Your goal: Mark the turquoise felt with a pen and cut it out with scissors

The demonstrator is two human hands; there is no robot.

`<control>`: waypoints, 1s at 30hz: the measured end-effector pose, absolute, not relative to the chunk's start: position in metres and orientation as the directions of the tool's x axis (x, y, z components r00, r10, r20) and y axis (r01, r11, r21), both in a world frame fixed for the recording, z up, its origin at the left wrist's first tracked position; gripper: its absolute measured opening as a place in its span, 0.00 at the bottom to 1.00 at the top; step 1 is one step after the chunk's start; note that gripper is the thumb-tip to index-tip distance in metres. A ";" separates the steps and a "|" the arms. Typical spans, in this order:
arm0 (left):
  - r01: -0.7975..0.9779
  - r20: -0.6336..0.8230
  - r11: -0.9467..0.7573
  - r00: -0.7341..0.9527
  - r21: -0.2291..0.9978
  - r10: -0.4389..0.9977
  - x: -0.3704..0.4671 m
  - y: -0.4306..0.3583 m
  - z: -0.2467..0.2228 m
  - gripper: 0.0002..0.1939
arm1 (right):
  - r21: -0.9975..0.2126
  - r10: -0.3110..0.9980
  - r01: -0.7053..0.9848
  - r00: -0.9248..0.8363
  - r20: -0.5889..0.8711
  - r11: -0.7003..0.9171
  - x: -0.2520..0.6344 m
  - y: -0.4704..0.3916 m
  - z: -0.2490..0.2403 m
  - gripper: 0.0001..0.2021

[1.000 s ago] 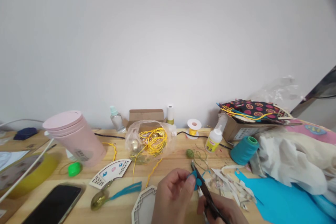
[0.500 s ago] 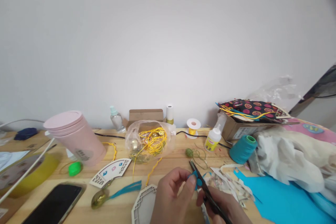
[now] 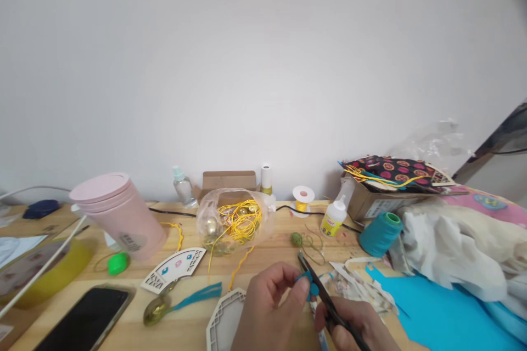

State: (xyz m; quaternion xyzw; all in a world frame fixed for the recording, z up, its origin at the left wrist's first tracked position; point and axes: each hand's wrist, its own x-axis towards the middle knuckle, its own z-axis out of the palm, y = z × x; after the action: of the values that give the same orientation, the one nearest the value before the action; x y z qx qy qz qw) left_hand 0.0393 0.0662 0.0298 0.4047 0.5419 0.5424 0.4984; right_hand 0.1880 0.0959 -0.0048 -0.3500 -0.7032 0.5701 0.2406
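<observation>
Low in the head view, my left hand (image 3: 274,307) pinches a small blue piece (image 3: 305,279) between thumb and fingertips. My right hand (image 3: 358,323) is wrapped round a dark, long, thin tool (image 3: 327,299), whose tip points up and away, just right of the blue piece. Part of the blue piece lies against the tool. An octagonal pale frame (image 3: 225,321) lies left of my left hand, partly hidden by it. Below the tool, a thin whitish stick (image 3: 319,326) shows between my hands. Paper scraps (image 3: 358,285) lie beyond my right hand.
A phone (image 3: 84,318), pink cup (image 3: 119,216) and fan-shaped piece (image 3: 175,270) are at the left. Behind my hands stand a bag of yellow cord (image 3: 236,222), a spool (image 3: 303,200) and a glue bottle (image 3: 334,216). Blue thread (image 3: 381,235) and blue sheet (image 3: 432,307) lie right.
My right hand and the dark tool have shifted slightly right and down. More of the whitish stick shows between my hands. My left hand has barely moved and still pinches the blue piece.
</observation>
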 end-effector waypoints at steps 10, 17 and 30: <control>0.025 -0.129 0.132 -0.080 0.991 0.988 0.030 0.067 0.025 0.07 | -0.962 0.749 0.260 -0.654 -0.109 0.087 0.194 0.097 0.000 0.31; 0.012 -0.127 0.128 -0.062 0.992 0.990 0.030 0.068 0.029 0.06 | -0.961 0.734 0.249 -0.674 -0.082 0.120 0.195 0.097 -0.002 0.31; 0.152 -0.166 0.161 0.024 0.975 0.986 0.017 0.065 0.032 0.06 | -0.938 0.711 0.298 -0.697 -0.090 0.175 0.199 0.097 0.001 0.31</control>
State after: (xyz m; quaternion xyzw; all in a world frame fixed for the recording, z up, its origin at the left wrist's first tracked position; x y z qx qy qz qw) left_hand 0.0171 0.0650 0.0321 0.5022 0.5663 0.4092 0.5095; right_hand 0.1991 0.0971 0.0010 -0.3398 -0.7426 0.5452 0.1892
